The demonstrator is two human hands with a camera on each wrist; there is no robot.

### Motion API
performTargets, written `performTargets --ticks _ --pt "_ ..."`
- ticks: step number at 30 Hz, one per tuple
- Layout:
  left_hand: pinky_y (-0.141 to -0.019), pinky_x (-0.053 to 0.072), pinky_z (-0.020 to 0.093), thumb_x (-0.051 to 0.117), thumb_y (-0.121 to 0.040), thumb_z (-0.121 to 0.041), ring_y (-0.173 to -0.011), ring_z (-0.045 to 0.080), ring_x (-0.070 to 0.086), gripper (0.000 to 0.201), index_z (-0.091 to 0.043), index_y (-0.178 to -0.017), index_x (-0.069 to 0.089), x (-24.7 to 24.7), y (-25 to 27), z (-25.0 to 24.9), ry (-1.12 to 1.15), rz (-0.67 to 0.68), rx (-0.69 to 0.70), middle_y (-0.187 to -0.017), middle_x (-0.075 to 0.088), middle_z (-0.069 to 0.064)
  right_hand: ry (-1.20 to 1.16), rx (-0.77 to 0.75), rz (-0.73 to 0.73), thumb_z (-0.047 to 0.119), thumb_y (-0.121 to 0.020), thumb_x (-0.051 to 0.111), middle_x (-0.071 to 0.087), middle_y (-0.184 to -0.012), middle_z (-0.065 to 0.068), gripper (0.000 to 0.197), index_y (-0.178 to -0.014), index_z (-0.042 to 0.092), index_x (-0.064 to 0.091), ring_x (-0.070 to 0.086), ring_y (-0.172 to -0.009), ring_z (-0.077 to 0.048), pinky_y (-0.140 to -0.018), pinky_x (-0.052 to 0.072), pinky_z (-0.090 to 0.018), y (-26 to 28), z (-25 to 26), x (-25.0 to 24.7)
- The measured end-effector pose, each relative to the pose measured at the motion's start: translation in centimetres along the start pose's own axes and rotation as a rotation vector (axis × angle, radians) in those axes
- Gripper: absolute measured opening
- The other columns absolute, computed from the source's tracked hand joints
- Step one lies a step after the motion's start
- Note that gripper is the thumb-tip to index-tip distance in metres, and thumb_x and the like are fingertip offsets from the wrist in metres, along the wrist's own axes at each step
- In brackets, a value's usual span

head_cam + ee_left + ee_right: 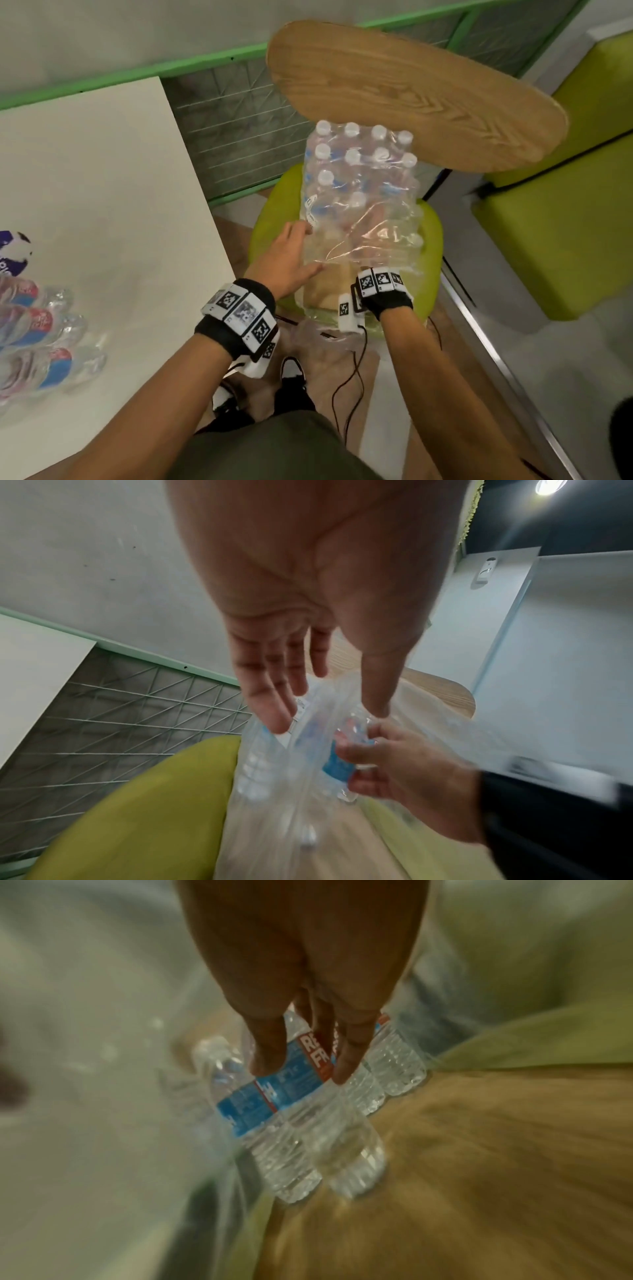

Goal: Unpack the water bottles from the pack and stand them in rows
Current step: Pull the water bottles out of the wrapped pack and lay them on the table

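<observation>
A shrink-wrapped pack of water bottles (359,171) stands on a green stool (263,233) with a wooden seat. The near end of the clear wrap is torn open and slack. My left hand (301,248) lies against the wrap's left side with its fingers straight, and the left wrist view shows the same left hand (322,712). My right hand (306,1066) reaches inside the wrap and grips a blue-labelled bottle (281,1096), also in the left wrist view as the held bottle (337,767). In the head view only the right wrist band shows at the wrap's mouth.
A white table (102,205) lies to the left, with several unpacked bottles (37,342) at its near left edge and a purple-and-white object (13,253). A round wooden tabletop (411,92) overhangs the pack. A green sofa (565,222) stands at the right, a wire panel (233,137) behind.
</observation>
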State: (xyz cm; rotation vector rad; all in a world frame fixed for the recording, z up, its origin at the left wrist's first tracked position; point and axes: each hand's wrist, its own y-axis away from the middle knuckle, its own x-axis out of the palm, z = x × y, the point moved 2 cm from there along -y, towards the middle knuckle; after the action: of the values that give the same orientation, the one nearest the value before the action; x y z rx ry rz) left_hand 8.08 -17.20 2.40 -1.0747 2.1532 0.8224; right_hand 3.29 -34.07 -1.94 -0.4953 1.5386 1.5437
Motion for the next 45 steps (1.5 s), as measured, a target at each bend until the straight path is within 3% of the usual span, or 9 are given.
performTargets --ticks 5,10,17,21,23,27,39,42,45 --pt "-0.055 0.035 0.026 0.058 -0.08 -0.057 -0.07 0.017 0.048 0.043 -0.016 -0.082 0.045 0.6 -0.2 0.6 -0.028 0.028 -0.136 -0.076 0.049 -0.002 -0.938 0.011 -0.283 0.014 -0.081 0.071 0.068 -0.091 0.001 0.014 -0.092 0.02 0.066 0.063 -0.086 -0.015 -0.081 0.051 -0.028 0.6 -0.8 1.9" --pt "-0.091 0.047 0.033 0.069 -0.07 -0.055 -0.107 0.019 0.056 0.084 -0.014 -0.133 0.031 3.2 0.9 -0.1 0.222 0.396 -0.143 -0.12 0.058 0.004 -1.144 -0.305 -0.013 -0.006 -0.077 0.069 0.064 -0.104 0.0 0.048 -0.118 0.009 0.051 0.067 -0.09 -0.005 -0.074 0.054 -0.017 4.8 0.3 3.2" --pt "-0.077 0.043 0.018 0.075 -0.076 -0.033 -0.102 0.014 0.057 0.071 -0.019 -0.134 0.037 2.1 1.4 1.0 0.315 0.336 -0.134 -0.116 0.061 0.001 -1.084 -0.267 0.131 0.001 -0.079 0.068 0.067 -0.111 -0.012 0.041 -0.118 0.013 0.061 0.065 -0.101 -0.015 -0.092 0.051 -0.029 2.9 -0.2 2.4" --pt "-0.091 0.04 0.022 0.074 -0.076 -0.036 -0.113 0.015 0.052 0.071 -0.028 -0.136 0.035 1.3 1.4 1.9 0.256 0.306 -0.142 -0.126 0.052 0.001 -0.512 -0.001 -0.017 0.019 -0.09 0.058 0.048 -0.141 -0.008 0.046 -0.134 0.01 0.049 0.048 -0.127 -0.021 -0.081 0.046 -0.013 -0.2 -1.8 1.3" --pt "-0.098 0.041 0.028 0.073 -0.076 -0.04 -0.117 0.018 0.052 0.072 -0.03 -0.136 0.035 1.0 1.4 2.4 0.256 0.306 -0.159 -0.132 0.051 0.003 -0.221 0.001 -0.017 0.019 -0.091 0.054 0.026 -0.155 -0.007 0.059 -0.146 0.013 0.031 0.034 -0.139 -0.023 -0.096 0.045 -0.022 -0.2 -1.0 0.5" --pt "-0.1 0.042 0.031 0.073 -0.075 -0.042 -0.119 0.019 0.052 0.076 -0.03 -0.138 0.032 1.0 1.6 3.0 0.275 0.295 -0.175 -0.13 0.052 0.001 0.013 -0.09 -0.112 0.015 -0.084 0.055 0.054 -0.134 -0.015 0.048 -0.131 0.012 0.051 0.054 -0.118 -0.03 -0.096 0.049 -0.038 -0.7 2.1 -2.2" --pt "-0.095 0.047 0.035 0.072 -0.073 -0.048 -0.109 0.019 0.057 0.071 -0.036 -0.133 0.036 -0.1 1.9 5.1 0.244 0.242 -0.174 -0.126 0.057 0.003 -0.021 -0.006 -0.101 0.021 -0.094 0.044 0.046 -0.14 -0.018 0.041 -0.132 0.008 0.049 0.055 -0.116 -0.03 -0.09 0.046 -0.03 1.8 1.3 0.6" --pt "-0.09 0.044 0.028 0.072 -0.075 -0.044 -0.106 0.018 0.056 0.064 -0.03 -0.13 0.041 -0.8 2.4 5.5 0.234 0.202 -0.162 -0.123 0.057 0.0 -0.413 0.092 -0.166 0.014 -0.093 0.049 0.041 -0.145 -0.017 0.045 -0.136 0.005 0.045 0.048 -0.125 -0.024 -0.088 0.041 -0.016 1.1 0.8 1.1" --pt "-0.085 0.039 0.024 0.073 -0.076 -0.038 -0.103 0.017 0.053 0.053 -0.018 -0.118 0.048 -2.0 3.6 6.8 0.236 0.106 -0.175 -0.119 0.051 0.002 -0.896 0.168 -0.284 0.024 -0.079 0.069 0.068 -0.107 -0.019 0.037 -0.108 0.002 0.062 0.061 -0.088 -0.018 -0.076 0.046 -0.029 2.1 0.5 2.4"
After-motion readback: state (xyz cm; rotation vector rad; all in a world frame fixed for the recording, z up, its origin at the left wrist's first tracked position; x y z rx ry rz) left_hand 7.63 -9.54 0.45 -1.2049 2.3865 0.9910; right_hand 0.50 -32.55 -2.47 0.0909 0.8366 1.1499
